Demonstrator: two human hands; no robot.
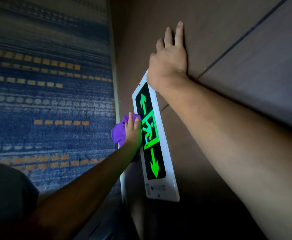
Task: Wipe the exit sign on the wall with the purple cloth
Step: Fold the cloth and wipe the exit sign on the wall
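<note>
**Purple cloth pressed to the lit exit sign**

The exit sign (154,135) is mounted low on a brown wall (211,40), just beside the skirting where wall meets floor. Its dark face glows with two green arrows and a green running figure (the white frame runs all around it). The purple cloth (119,131) sits bunched at the sign's floor-side edge, near the middle, under the left hand (133,131), whose fingers (131,119) are closed over the cloth and hold it against the sign. The right hand (167,58) lies flat on the wall past the sign's far end, fingers released and spread, wrist crossing the frame's corner. Blue patterned carpet (46,101) covers the floor.
</note>
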